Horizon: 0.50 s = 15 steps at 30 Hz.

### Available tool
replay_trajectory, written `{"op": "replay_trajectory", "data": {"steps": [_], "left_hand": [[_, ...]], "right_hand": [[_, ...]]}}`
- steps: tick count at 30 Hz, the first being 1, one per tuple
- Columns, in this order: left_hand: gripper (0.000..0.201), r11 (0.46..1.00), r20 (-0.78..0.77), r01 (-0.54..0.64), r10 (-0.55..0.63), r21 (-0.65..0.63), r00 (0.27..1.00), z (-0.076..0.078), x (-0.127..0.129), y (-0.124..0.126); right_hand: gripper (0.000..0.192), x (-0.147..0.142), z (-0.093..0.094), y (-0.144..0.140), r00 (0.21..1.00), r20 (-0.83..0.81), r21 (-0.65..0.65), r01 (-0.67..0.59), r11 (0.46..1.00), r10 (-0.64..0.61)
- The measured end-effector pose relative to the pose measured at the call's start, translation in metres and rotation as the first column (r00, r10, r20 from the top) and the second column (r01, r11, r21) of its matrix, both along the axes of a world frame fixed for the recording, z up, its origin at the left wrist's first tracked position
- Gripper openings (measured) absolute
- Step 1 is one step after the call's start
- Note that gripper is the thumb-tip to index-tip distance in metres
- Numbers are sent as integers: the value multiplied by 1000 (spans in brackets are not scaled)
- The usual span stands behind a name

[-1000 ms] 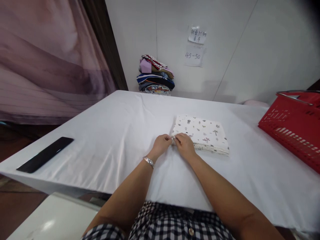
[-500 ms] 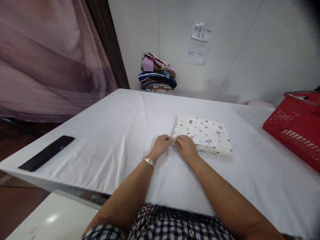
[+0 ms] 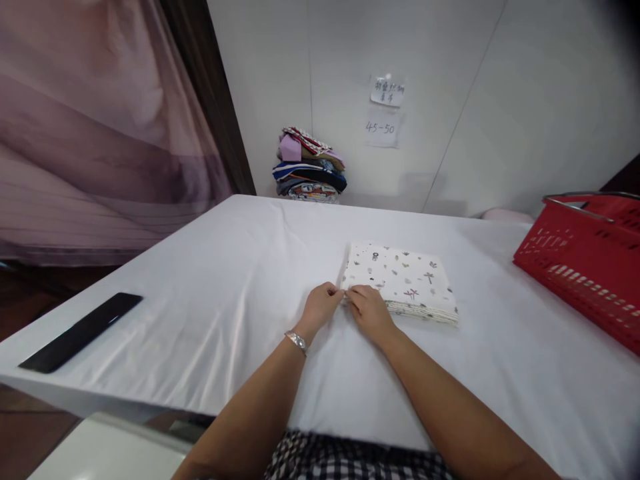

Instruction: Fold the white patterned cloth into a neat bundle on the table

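A folded white cloth [image 3: 400,277] printed with small plants and figures lies flat on the white-covered table [image 3: 200,267], its stacked layers showing along the near edge. My left hand [image 3: 321,307] pinches the cloth's near left corner from the left side, with a silver bracelet at the wrist. Close beside it, my right hand [image 3: 369,310] has its thumb and fingers closed on the same corner and covers part of the near edge. The fingertips of both hands almost meet, and the bit of fabric between them is mostly hidden.
A red plastic basket [image 3: 590,260] with a metal handle stands at the right. On the left lies a flat black object [image 3: 83,330]. Folded fabrics [image 3: 310,167] are piled against the back wall, near paper signs [image 3: 383,127]. A pink curtain [image 3: 100,133] hangs at far left.
The view has tilted up slightly, so everything sits a little lower and further left. Both hands stay at the cloth's near left corner with only small finger movement.
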<state>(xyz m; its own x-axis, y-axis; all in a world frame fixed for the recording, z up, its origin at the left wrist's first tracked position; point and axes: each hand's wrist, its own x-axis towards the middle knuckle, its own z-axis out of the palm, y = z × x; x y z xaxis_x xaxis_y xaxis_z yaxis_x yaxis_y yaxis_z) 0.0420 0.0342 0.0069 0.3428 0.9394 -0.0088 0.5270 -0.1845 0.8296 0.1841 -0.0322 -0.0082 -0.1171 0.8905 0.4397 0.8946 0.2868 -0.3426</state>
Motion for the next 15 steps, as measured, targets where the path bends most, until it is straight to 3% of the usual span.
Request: {"op": "replay_trajectory", "data": {"steps": [6, 12, 15], "left_hand": [[17, 1000, -14, -4, 4, -11, 1000, 0, -1, -1], [10, 1000, 5, -24, 24, -4, 1000, -3, 0, -3], [20, 999, 48, -34, 34, 6, 998, -6, 1, -2]], "right_hand": [[32, 25, 14, -35, 999, 13, -15, -41, 999, 41], [29, 96, 1, -96, 964, 17, 48, 264, 963, -265], [28, 126, -8, -116, 936, -10, 74, 352, 933, -353]]}}
